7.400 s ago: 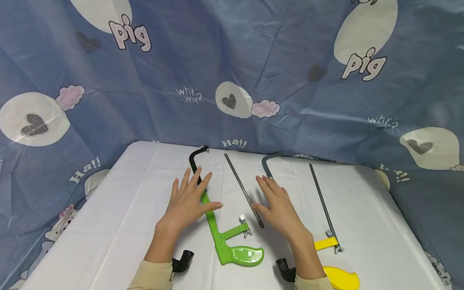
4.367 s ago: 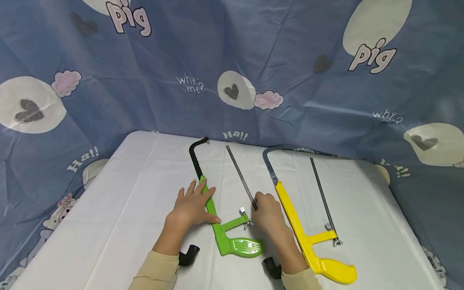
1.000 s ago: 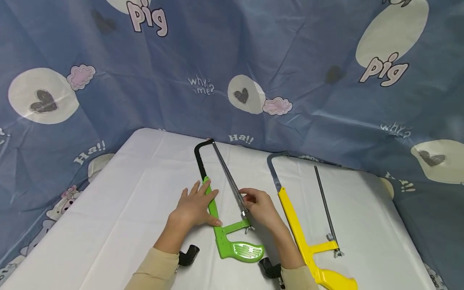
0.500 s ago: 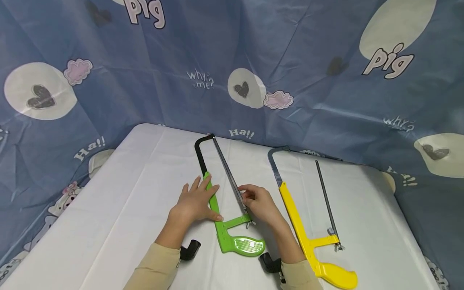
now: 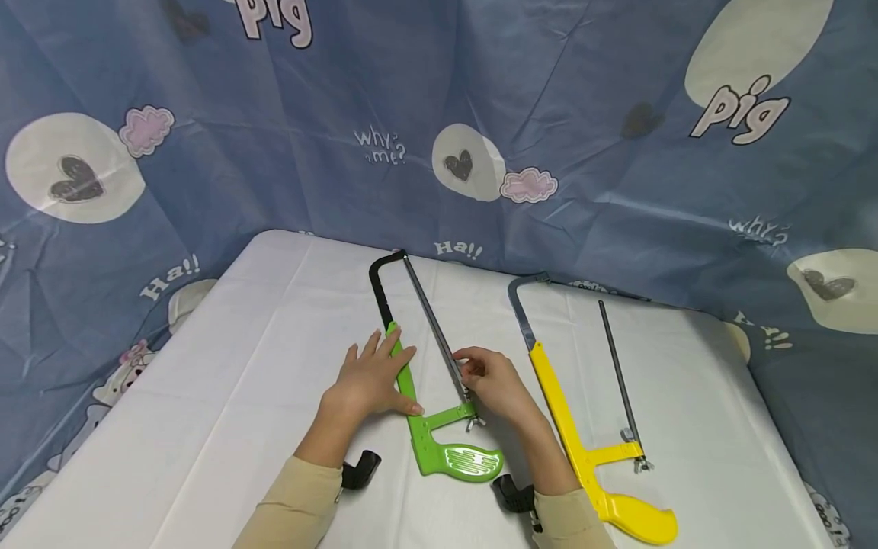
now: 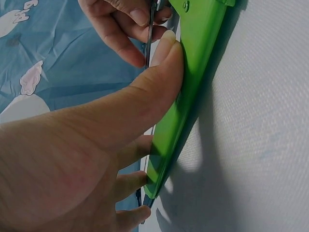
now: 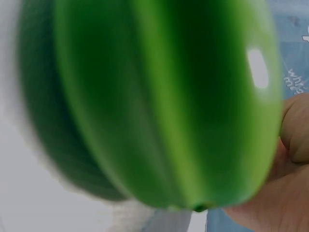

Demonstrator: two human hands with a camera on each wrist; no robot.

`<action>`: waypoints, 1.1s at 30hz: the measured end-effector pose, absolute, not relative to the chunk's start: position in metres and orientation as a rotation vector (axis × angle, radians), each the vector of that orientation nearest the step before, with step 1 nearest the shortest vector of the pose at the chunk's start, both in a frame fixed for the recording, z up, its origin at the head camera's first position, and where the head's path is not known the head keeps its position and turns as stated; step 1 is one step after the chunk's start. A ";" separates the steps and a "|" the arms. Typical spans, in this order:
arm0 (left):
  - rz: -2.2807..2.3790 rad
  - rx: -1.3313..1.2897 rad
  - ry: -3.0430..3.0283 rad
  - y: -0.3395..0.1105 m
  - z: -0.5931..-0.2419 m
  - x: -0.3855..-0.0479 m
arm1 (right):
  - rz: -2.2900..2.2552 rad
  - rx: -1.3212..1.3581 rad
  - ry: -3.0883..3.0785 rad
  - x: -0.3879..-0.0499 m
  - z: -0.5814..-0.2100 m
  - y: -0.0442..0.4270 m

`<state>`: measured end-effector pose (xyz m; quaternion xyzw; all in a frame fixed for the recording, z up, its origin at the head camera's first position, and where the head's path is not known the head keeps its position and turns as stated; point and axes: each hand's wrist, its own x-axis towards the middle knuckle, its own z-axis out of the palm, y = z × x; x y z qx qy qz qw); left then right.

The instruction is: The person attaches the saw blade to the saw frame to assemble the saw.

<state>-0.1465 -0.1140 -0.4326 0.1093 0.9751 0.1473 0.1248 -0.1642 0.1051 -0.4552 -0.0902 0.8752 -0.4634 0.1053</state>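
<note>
A green hacksaw frame [image 5: 403, 374] with a black front arm lies on the white table. My left hand [image 5: 366, 381] rests on its bar, fingers spread and thumb along it. A thin grey hacksaw blade [image 5: 428, 313] runs from the black arm's tip toward the wing nut [image 5: 475, 423] on the green crosspiece. My right hand [image 5: 499, 385] pinches the blade close to this lower end; the fingertips partly hide the joint. In the left wrist view, the thumb [image 6: 166, 72] lies against the green bar. The green handle [image 7: 164, 106] fills most of the right wrist view.
To the right lies a yellow hacksaw frame [image 5: 559, 396] with a grey front arm. A second blade [image 5: 617, 366] meets its crosspiece, its far end apart from the arm. Black wrist-worn pieces [image 5: 361, 470] show at both sleeves. A blue printed cloth [image 5: 309, 137] hangs behind.
Earlier both hands hovered and the blade lay loose. Since then the left hand has settled on the green frame, and the right has brought the blade to it. The last second shows little movement.
</note>
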 end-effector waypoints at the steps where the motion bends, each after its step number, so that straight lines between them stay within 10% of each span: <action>1: 0.429 0.320 2.841 -0.114 -0.432 -0.147 | -1.361 -0.263 2.582 -0.164 -0.455 0.105; 33: 0.408 0.329 2.844 -0.113 -0.430 -0.146 | -1.449 -0.183 2.501 -0.163 -0.455 0.107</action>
